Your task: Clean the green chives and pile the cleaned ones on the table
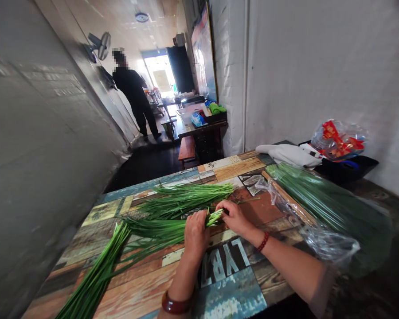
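My left hand [197, 230] is closed around a bunch of garlic chives [162, 228], whose green leaves trail to the left. The pale stem ends stick out to the right of my fist. At those ends my right hand [234, 216] has its fingers pinched together; the exact stems between its fingertips are partly hidden. Just behind lies a second pile of chives [189, 195], leaves to the left. A third bunch [99, 270] rests slantwise at the table's left side.
Patterned wood-look table [146, 283] under everything. On the right, a plastic bag of long green stalks [319, 195] lies beside light wooden sticks [289, 199]. Behind are a white cloth [286, 153] and a clear bag with red print [339, 139]. A person [133, 93] stands further off.
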